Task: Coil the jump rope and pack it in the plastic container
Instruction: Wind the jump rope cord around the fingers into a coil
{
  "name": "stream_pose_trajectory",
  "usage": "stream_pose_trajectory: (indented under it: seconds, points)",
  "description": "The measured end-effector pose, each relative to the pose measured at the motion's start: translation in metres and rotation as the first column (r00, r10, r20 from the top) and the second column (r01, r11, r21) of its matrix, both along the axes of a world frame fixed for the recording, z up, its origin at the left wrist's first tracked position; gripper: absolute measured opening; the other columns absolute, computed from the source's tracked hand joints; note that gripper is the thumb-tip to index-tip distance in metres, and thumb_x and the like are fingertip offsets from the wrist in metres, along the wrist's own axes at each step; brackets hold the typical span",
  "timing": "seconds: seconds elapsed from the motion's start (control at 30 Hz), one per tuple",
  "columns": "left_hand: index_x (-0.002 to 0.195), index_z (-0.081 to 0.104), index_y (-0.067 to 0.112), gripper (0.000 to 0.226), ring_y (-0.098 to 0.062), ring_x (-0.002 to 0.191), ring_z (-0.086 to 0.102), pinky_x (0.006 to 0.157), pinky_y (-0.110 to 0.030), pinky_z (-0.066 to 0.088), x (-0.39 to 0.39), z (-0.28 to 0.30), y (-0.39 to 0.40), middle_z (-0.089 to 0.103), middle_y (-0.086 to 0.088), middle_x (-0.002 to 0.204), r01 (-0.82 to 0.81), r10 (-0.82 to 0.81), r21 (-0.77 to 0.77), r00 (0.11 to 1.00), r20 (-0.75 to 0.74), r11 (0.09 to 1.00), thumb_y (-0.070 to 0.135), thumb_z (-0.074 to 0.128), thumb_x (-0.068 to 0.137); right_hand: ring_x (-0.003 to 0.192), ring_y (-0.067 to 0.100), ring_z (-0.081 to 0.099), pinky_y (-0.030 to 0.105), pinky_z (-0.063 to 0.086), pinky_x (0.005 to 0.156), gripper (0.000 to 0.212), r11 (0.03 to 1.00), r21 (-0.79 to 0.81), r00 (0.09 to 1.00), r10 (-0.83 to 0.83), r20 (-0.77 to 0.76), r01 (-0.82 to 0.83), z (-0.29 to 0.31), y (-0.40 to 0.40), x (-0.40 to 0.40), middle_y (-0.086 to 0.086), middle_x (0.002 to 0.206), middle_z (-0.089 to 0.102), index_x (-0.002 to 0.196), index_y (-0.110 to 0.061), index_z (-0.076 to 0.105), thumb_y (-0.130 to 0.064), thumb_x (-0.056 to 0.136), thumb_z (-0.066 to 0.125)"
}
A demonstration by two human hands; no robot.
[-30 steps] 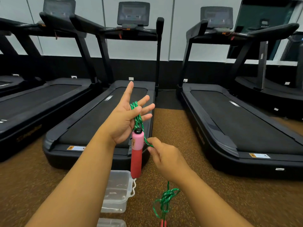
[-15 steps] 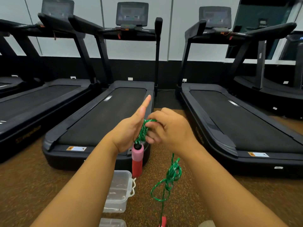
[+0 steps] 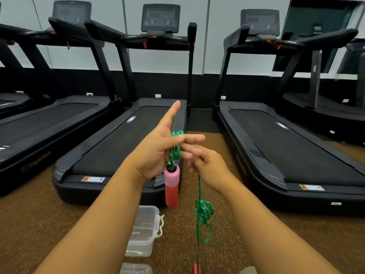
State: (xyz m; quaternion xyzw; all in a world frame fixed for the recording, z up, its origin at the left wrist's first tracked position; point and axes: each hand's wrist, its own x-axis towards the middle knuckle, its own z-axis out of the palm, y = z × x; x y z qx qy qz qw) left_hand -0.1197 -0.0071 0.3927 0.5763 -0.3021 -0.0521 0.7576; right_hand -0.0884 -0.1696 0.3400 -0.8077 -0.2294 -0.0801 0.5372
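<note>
My left hand (image 3: 158, 149) is raised with its fingers spread, and the green jump rope (image 3: 175, 149) is wound in loops around them. One pink-and-red handle (image 3: 172, 184) hangs straight down from those loops. Just to the right, my right hand (image 3: 205, 165) pinches the rope close to the coil. From there the rope drops in a tangled knot (image 3: 204, 212) down to the second red handle (image 3: 197, 268) at the bottom edge. The clear plastic container (image 3: 145, 232) stands open on the floor below my left forearm.
Several black treadmills (image 3: 126, 139) stand side by side in front of me on a brown speckled floor (image 3: 197, 244). A clear lid (image 3: 136, 268) lies just below the container at the bottom edge.
My right hand brought the rope up over my left fingers, laying on another loop, then dropped back down to the right. The hanging knot has swung a little.
</note>
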Motion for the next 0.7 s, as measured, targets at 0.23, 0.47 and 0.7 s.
stream_pose_trajectory:
  seconds: [0.23, 0.47, 0.7]
  points:
    - [0.148, 0.016, 0.045, 0.091, -0.029, 0.099, 0.071, 0.077, -0.026, 0.057, 0.003, 0.002, 0.003, 0.067, -0.015, 0.123, -0.165, 0.162, 0.054, 0.985, 0.055, 0.985, 0.006, 0.062, 0.080, 0.065, 0.009, 0.059, 0.021, 0.051, 0.068, 0.022, 0.995, -0.080, 0.995, 0.061, -0.081, -0.067, -0.012, 0.003, -0.002, -0.001, 0.074, 0.060, 0.102, -0.023, 0.068, -0.013, 0.099, 0.048]
    - [0.144, 0.038, 0.037, 0.083, -0.029, 0.090, 0.073, 0.072, -0.026, 0.059, 0.007, -0.006, 0.005, 0.073, -0.015, 0.108, -0.353, 0.353, 0.041, 0.935, 0.024, 0.935, 0.000, 0.067, 0.075, 0.059, 0.006, 0.061, 0.030, 0.054, 0.068, 0.013, 0.997, -0.036, 0.997, -0.070, -0.033, 0.069, -0.021, 0.006, -0.005, -0.003, 0.070, 0.064, 0.088, -0.019, 0.066, -0.023, 0.095, 0.056]
    - [0.147, 0.029, 0.040, 0.088, -0.029, 0.084, 0.073, 0.066, -0.025, 0.058, 0.003, -0.004, 0.008, 0.071, -0.022, 0.106, -0.268, 0.264, 0.127, 0.963, 0.049, 0.955, -0.010, 0.061, 0.081, 0.061, 0.026, 0.058, 0.043, 0.050, 0.060, 0.020, 0.968, 0.060, 0.969, -0.247, 0.025, 0.245, -0.025, 0.009, -0.003, 0.005, 0.067, 0.062, 0.083, -0.025, 0.058, -0.035, 0.097, 0.047]
